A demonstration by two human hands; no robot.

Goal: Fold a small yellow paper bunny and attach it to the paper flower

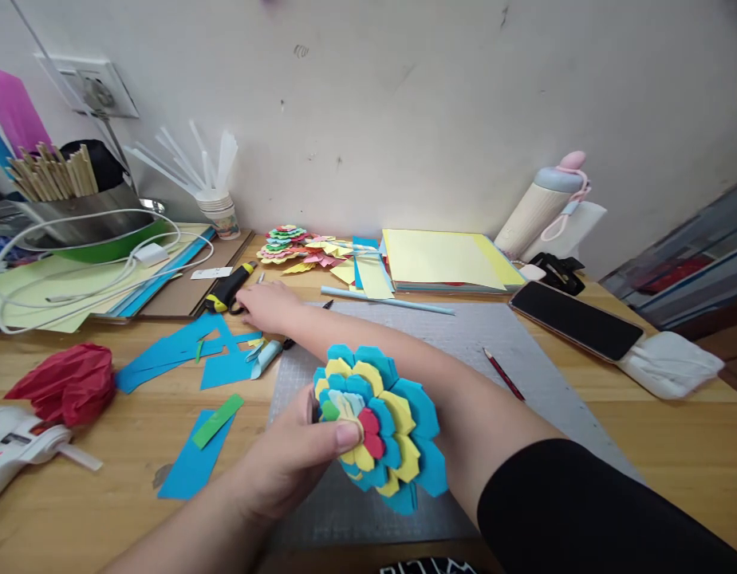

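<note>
My left hand point(297, 458) is closed on a layered paper flower point(384, 422) of blue, yellow, red and green petals, thumb pressed on its middle, holding it just above the grey cutting mat point(464, 335). My right arm, in a black sleeve, crosses over the flower to the left. My right hand point(266, 307) rests on the table with its fingers curled at a small dark loop beside a yellow-and-black cutter point(228, 288). What the fingers grip is hidden.
Blue paper scraps point(183, 351) and a green strip point(218, 420) lie left of the mat. A glue gun point(15, 446), red crumpled paper point(66, 383), more paper flowers point(290, 243), stacked coloured sheets point(446, 259), a pencil point(503, 373), a phone point(575, 319) and a bottle point(541, 203) surround it.
</note>
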